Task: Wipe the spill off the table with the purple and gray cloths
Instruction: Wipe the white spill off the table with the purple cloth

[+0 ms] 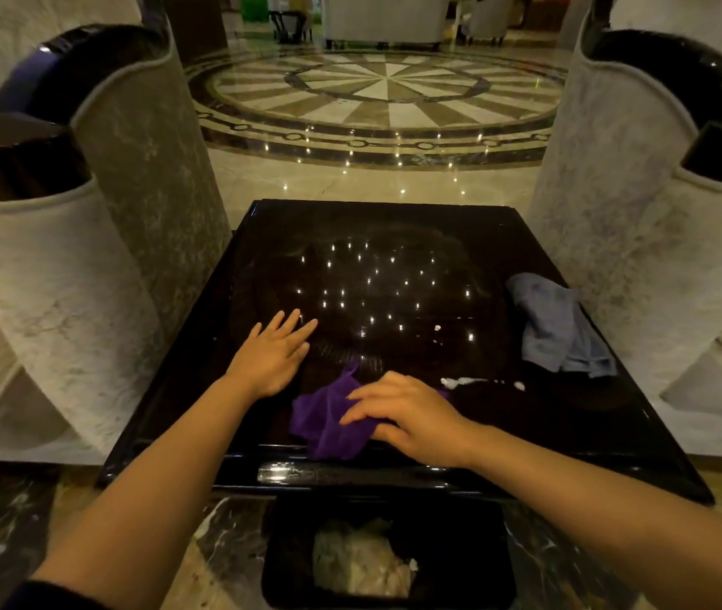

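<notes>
Purple cloth (328, 416) sits pressed under my right hand (412, 416), fingers flat, to sweep the white spill (478, 383) just right of it; left hand (273, 358), fingers straight, braces on the table (200, 389).

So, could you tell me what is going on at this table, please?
A person is cleaning a glossy black table. The right hand presses the purple cloth down near the front edge, just left of a white spill that is not yet wiped. The left hand rests flat on the bare tabletop beside it. The gray cloth lies crumpled and untouched at the table's right edge.
</notes>
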Demonstrator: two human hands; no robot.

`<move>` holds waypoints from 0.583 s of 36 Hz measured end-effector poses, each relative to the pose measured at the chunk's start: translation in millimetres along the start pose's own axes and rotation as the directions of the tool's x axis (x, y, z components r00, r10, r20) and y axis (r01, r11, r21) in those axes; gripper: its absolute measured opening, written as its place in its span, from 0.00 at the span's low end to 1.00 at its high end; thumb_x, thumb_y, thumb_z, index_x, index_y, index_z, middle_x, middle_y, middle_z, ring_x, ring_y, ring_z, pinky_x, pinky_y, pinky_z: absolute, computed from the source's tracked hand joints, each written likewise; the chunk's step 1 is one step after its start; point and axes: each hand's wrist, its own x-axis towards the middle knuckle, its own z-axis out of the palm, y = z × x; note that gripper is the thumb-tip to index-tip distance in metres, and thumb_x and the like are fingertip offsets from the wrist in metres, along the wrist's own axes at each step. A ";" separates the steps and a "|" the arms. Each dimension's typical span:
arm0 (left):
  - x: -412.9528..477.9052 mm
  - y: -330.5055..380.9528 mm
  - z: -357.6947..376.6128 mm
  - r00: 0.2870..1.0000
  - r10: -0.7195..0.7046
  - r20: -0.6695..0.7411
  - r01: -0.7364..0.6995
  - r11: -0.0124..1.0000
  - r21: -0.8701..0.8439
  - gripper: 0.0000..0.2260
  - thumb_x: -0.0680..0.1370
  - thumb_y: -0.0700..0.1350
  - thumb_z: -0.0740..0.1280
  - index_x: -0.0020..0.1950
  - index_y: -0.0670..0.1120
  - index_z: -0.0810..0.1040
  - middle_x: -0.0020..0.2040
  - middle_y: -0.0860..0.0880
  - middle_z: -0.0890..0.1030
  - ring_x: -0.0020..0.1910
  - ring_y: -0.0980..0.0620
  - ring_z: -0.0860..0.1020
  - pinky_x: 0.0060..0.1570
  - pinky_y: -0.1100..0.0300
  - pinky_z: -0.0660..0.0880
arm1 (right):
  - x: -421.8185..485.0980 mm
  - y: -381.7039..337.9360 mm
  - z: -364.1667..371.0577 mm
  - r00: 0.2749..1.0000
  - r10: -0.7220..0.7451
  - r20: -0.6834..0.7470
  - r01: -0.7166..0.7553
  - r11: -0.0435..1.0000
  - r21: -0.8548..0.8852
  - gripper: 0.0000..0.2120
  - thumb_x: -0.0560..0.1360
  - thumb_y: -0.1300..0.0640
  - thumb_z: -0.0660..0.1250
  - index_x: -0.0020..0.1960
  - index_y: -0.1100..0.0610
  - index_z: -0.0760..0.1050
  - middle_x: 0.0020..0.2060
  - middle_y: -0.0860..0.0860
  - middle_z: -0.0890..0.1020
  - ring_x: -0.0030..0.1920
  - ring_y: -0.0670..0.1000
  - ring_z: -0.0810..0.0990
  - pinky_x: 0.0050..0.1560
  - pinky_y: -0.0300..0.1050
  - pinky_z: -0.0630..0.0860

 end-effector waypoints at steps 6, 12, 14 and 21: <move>-10.9 5.9 4.8 1.000 -0.019 -0.013 0.019 1.000 0.015 0.21 0.81 0.49 0.48 0.75 0.52 0.49 0.77 0.47 0.48 0.76 0.47 0.44 0.74 0.48 0.43 | -23.7 -13.3 4.0 0.996 -0.082 0.016 0.083 0.995 -0.062 0.12 0.75 0.58 0.64 0.57 0.51 0.77 0.59 0.52 0.79 0.54 0.56 0.74 0.54 0.50 0.69; -18.6 12.5 10.1 0.999 -0.030 -0.038 0.031 0.999 0.016 0.21 0.81 0.49 0.48 0.75 0.51 0.50 0.77 0.48 0.48 0.76 0.48 0.44 0.74 0.48 0.44 | -36.0 -20.5 0.3 0.993 -0.109 0.032 0.109 0.994 0.000 0.12 0.75 0.59 0.64 0.57 0.53 0.76 0.60 0.52 0.78 0.55 0.55 0.73 0.57 0.50 0.70; -19.4 13.3 10.9 0.999 -0.033 -0.044 0.033 0.999 0.019 0.21 0.81 0.49 0.47 0.75 0.50 0.50 0.77 0.48 0.49 0.76 0.48 0.45 0.74 0.48 0.44 | -36.4 -22.7 -8.0 0.996 -0.084 -0.016 0.085 0.995 0.042 0.11 0.74 0.60 0.64 0.56 0.54 0.77 0.59 0.53 0.79 0.54 0.54 0.73 0.57 0.49 0.69; -20.7 13.5 11.6 0.998 -0.034 -0.051 0.036 0.999 0.034 0.22 0.81 0.50 0.48 0.75 0.50 0.50 0.77 0.48 0.49 0.76 0.48 0.46 0.74 0.48 0.46 | -23.3 -15.2 -65.1 0.973 -0.043 -0.225 0.046 0.999 0.009 0.12 0.71 0.69 0.65 0.54 0.62 0.78 0.56 0.61 0.79 0.57 0.54 0.74 0.56 0.40 0.63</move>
